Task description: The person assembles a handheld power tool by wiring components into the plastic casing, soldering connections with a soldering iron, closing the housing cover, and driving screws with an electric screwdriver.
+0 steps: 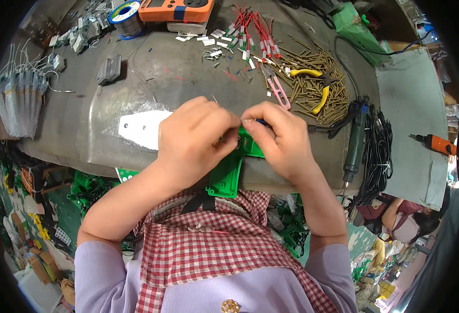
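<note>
Together, left hand (193, 136), right hand (279, 136), pinching one green plastic part (229, 172).

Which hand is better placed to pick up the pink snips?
Probably the right hand. The pink snips lie just beyond it on the bench, while the left hand sits farther off and would have to cross over. Both hands are on the green part.

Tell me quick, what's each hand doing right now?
Left hand: closed, fingers pinched on the green plastic part.
Right hand: closed, fingertips pinching at the same part's top edge; what it pinches cannot be told.
</note>
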`<state>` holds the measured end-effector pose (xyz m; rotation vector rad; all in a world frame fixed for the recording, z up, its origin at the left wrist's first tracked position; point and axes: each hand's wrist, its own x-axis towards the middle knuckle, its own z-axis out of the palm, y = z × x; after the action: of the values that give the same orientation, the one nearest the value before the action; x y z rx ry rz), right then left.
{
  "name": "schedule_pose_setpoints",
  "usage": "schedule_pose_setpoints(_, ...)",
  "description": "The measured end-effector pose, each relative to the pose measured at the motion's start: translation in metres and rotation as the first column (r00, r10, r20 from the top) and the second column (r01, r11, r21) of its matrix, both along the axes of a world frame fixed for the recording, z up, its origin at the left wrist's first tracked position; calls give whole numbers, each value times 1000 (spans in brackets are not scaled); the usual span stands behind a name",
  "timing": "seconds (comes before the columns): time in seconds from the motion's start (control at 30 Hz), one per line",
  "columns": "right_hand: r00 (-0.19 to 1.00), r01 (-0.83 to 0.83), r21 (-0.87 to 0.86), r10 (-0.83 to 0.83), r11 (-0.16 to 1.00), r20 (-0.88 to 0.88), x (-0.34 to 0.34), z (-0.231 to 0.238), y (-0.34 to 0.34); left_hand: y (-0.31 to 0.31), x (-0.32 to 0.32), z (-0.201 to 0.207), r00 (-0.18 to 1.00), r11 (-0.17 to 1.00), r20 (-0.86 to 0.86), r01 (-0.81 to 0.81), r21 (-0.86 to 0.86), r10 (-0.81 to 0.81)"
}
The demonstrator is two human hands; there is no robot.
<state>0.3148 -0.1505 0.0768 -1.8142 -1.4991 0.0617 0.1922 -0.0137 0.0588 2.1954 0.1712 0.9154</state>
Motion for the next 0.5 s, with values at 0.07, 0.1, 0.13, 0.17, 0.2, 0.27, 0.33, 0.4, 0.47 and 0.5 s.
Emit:
schedule_pose_setpoints(0.07, 696, -190, -348, -124, 918, -708, 6, 6, 1, 3, 1, -4, 995, 959, 94, 2, 283, -29)
schedule_pose_setpoints(0.1, 699, -192, -352, -125, 916, -705, 4, 6, 1, 4, -1, -2, 995, 960, 98, -3, 279, -26)
schedule_pose_setpoints(0.13, 790, -112, -319, -111, 941, -604, 2, 7, 3, 6, -1, 3, 994, 996, -88, 64, -65, -70)
schedule_pose_setpoints(0.17, 865, -39, -272, -104, 961, -490, 0, 7, 5, 8, 0, 8, 955, 911, -241, 62, -408, -173)
schedule_pose_setpoints(0.2, 976, -32, -199, -12, 979, -216, -1, 11, 5, 14, 3, 11, 931, 800, -257, 58, -597, -259)
schedule_pose_setpoints(0.27, 999, -39, -98, 38, 994, -7, 4, 5, 5, 17, 2, 16, 912, 742, -263, 64, -667, -315)
schedule_pose_setpoints(0.33, 984, -69, 20, 64, 997, 166, 7, 2, 9, 17, 2, 14, 898, 714, -274, 61, -697, -344)
schedule_pose_setpoints(0.4, 956, -59, -131, 18, 990, -294, 8, -2, 10, 15, 4, 1, 972, 954, -150, 139, -264, -183)
schedule_pose_setpoints(0.47, 501, -206, -212, -83, 955, -861, 14, -9, 12, 12, 4, -2, 996, 966, 65, 47, 254, -66)
schedule_pose_setpoints(0.5, 505, -205, -213, -83, 955, -859, 13, -7, 11, 11, 6, -1, 995, 966, 70, 47, 253, -67)
